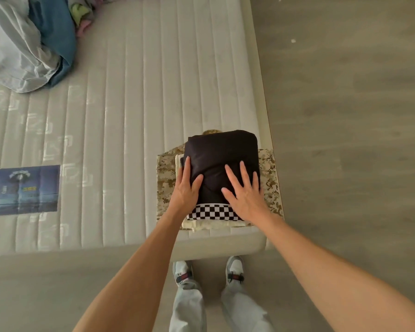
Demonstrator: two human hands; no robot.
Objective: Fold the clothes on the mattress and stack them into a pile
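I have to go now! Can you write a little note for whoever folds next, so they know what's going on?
Left hand: flat on the black garment.
Right hand: flat on it too, fingers spread.
Pile: black garment on top, cream piece and camo piece under it, at the mattress corner.
Done: three pieces look folded and stacked.
Left: the heap of clothes at the far left is still unfolded.

Mattress (134,97), camo garment (270,178), bedding heap (24,44), maybe label (22,189)

Both hands, left hand (186,188) and right hand (243,190), press flat on the folded black garment (222,149) atop the pile (270,178).
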